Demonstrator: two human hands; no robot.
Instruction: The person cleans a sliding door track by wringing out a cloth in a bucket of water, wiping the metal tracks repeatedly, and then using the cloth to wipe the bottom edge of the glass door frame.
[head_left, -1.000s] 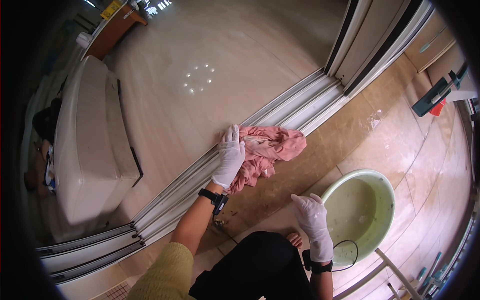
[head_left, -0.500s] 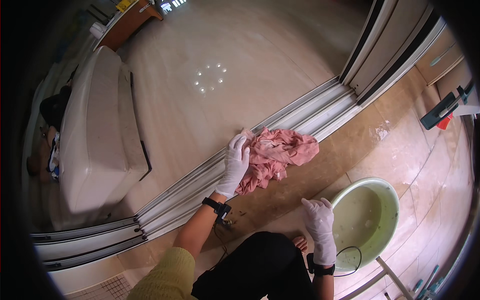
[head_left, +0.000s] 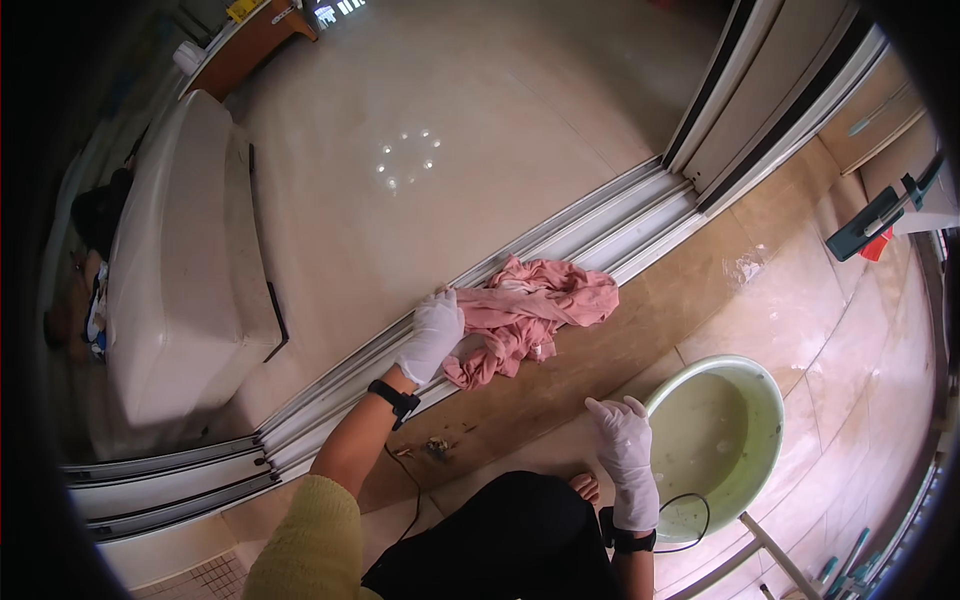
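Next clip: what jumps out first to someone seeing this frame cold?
The pink cloth, bunched on the metal sliding-door track mid-frame, with the gloved left hand pressed on its near end. Lower right, a pale green basin of cloudy water sits on the tan tiles, the gloved right hand hovering beside its rim.

Left hand [head_left: 432,335] stretched forward, palm down; right hand [head_left: 622,440] hangs, fingers loosely spread.
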